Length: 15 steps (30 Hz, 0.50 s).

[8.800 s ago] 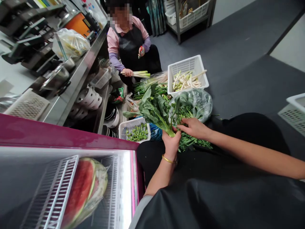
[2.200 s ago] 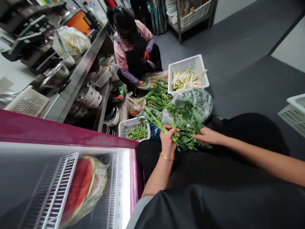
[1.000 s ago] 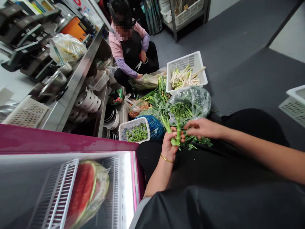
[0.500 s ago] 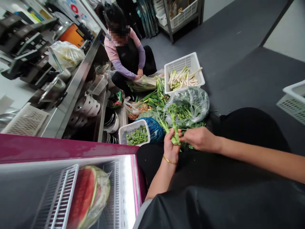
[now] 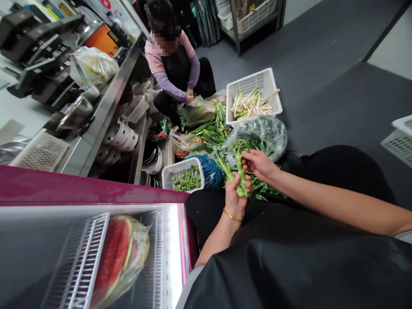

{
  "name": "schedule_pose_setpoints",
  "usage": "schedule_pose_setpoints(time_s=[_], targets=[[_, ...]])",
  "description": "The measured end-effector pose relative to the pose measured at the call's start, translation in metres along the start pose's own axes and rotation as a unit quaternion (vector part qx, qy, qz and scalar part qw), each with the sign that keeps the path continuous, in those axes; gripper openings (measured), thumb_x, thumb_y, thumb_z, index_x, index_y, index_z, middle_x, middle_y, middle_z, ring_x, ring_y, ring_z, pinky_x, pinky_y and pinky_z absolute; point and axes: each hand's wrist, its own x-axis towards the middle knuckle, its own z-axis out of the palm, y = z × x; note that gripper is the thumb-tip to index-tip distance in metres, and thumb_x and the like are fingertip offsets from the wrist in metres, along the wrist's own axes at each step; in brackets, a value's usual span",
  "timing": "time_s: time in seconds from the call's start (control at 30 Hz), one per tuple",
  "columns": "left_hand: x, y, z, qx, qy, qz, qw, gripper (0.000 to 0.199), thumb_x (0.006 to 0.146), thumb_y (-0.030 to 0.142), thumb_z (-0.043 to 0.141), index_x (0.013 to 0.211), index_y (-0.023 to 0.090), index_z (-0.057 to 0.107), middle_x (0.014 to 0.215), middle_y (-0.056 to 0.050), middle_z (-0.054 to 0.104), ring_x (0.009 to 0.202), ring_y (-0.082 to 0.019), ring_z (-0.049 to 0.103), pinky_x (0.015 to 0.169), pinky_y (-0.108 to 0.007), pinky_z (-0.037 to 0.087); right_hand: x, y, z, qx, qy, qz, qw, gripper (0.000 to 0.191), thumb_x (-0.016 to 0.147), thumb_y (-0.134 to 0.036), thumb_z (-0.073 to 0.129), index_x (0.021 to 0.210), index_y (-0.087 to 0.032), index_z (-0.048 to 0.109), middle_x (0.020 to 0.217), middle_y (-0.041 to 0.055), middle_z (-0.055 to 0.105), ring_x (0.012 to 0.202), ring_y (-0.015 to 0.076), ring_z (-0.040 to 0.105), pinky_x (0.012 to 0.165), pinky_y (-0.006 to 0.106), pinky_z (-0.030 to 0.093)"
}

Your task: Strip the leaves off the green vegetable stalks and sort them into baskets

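Observation:
My left hand (image 5: pixel 236 193) is wrapped round the lower stems of a green broccoli stalk (image 5: pixel 240 169), which splits into thick branches with small florets on top. The fingers of my right hand (image 5: pixel 259 165) are pinched against the upper part of the same stalk, just under the florets. Whether a strip or leaf is between those fingertips is too small to tell. Right behind the stalk, a clear plastic bag (image 5: pixel 272 133) holds leafy greens. Loose green leaves (image 5: pixel 262 186) lie below my right hand.
A white basket (image 5: pixel 165 178) of small green pieces stands beside a blue bag (image 5: pixel 209 171). Farther off is a white basket (image 5: pixel 277 103) of pale stalks. A co-worker (image 5: pixel 177 64) squats by leafy vegetables. An open fridge (image 5: pixel 167 249) with cut watermelon (image 5: pixel 116 253) borders my left.
My right hand has moved up the stalk, from near its cut base to just under the florets. My left hand keeps its hold. The view has shifted slightly.

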Motion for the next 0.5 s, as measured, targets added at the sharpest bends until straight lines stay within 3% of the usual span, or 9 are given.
schedule_pose_setpoints(time_s=[0.07,0.13,0.17,0.2,0.27,0.33,0.4,0.43,0.5], targets=[[0.002,-0.003,-0.002,-0.034,-0.004,-0.032,0.999,0.038,0.062,0.034,0.076,0.085,0.017,0.051,0.068,-0.002,0.059,0.048,-0.006,0.049,0.043,-0.017,0.031,-0.003,0.010,-0.002,0.001,0.010,0.006,1.000,0.042,0.065,-0.057,0.066,0.068,-0.020,0.045,0.056,-0.0039,0.051,0.045,0.0091,0.046,0.043,0.023,0.038],[0.003,-0.005,-0.003,-0.039,0.008,-0.030,0.999,0.038,0.061,0.034,0.076,0.084,0.017,0.050,0.068,-0.002,0.060,0.048,-0.007,0.050,0.043,-0.017,0.031,-0.002,0.010,-0.009,-0.138,0.012,-0.054,0.989,0.039,0.077,-0.057,0.053,0.067,-0.021,0.044,0.058,-0.0018,0.052,0.048,0.0106,0.048,0.046,0.024,0.039],[0.004,-0.006,-0.003,-0.032,0.019,-0.017,0.999,0.039,0.061,0.033,0.076,0.083,0.018,0.048,0.068,-0.003,0.061,0.049,-0.008,0.051,0.044,-0.017,0.032,-0.001,0.007,-0.014,-0.224,0.014,-0.094,0.970,0.038,0.080,-0.056,0.049,0.066,-0.021,0.044,0.060,-0.0002,0.053,0.051,0.0116,0.049,0.049,0.025,0.039],[0.005,-0.007,-0.003,-0.023,0.031,-0.003,0.999,0.039,0.061,0.033,0.076,0.082,0.019,0.046,0.069,-0.003,0.061,0.050,-0.009,0.053,0.044,-0.018,0.034,0.000,0.002,-0.018,-0.309,0.011,-0.136,0.941,0.038,0.082,-0.054,0.047,0.064,-0.021,0.045,0.062,0.0014,0.054,0.054,0.0124,0.050,0.051,0.025,0.038],[0.008,-0.008,-0.004,-0.016,0.055,0.012,0.998,0.040,0.061,0.034,0.076,0.081,0.019,0.044,0.069,-0.003,0.062,0.050,-0.010,0.054,0.046,-0.019,0.036,0.005,-0.008,-0.022,-0.472,-0.021,-0.214,0.855,0.036,0.083,-0.047,0.048,0.061,-0.019,0.048,0.064,0.0039,0.054,0.058,0.0134,0.049,0.052,0.026,0.032],[0.014,-0.009,-0.008,-0.031,0.084,0.010,0.996,0.040,0.060,0.034,0.076,0.078,0.019,0.043,0.064,-0.001,0.059,0.049,-0.010,0.055,0.045,-0.020,0.037,0.009,-0.018,-0.012,-0.600,-0.100,-0.276,0.744,0.032,0.083,-0.039,0.048,0.059,-0.018,0.051,0.063,0.0052,0.054,0.058,0.0137,0.047,0.053,0.028,0.026],[0.022,-0.010,-0.015,-0.042,0.124,0.010,0.991,0.039,0.058,0.033,0.075,0.076,0.019,0.043,0.057,0.002,0.055,0.047,-0.011,0.054,0.044,-0.020,0.037,0.013,-0.025,0.017,-0.682,-0.165,-0.337,0.627,0.034,0.087,-0.035,0.042,0.062,-0.017,0.055,0.063,0.0063,0.055,0.057,0.0141,0.047,0.052,0.029,0.023],[0.026,-0.011,-0.020,-0.039,0.145,0.014,0.989,0.039,0.057,0.032,0.074,0.076,0.019,0.044,0.055,0.003,0.053,0.046,-0.011,0.054,0.044,-0.021,0.037,0.015,-0.028,0.037,-0.692,-0.178,-0.357,0.601,0.036,0.090,-0.035,0.039,0.065,-0.017,0.057,0.065,0.0069,0.056,0.058,0.0144,0.048,0.053,0.029,0.024],[0.034,-0.013,-0.029,-0.017,0.172,0.026,0.985,0.039,0.055,0.031,0.074,0.076,0.019,0.044,0.054,0.003,0.054,0.046,-0.012,0.055,0.043,-0.021,0.037,0.021,-0.034,0.082,-0.691,-0.173,-0.373,0.595,0.039,0.094,-0.039,0.035,0.076,-0.016,0.061,0.070,0.0074,0.060,0.062,0.0148,0.052,0.054,0.027,0.025]])
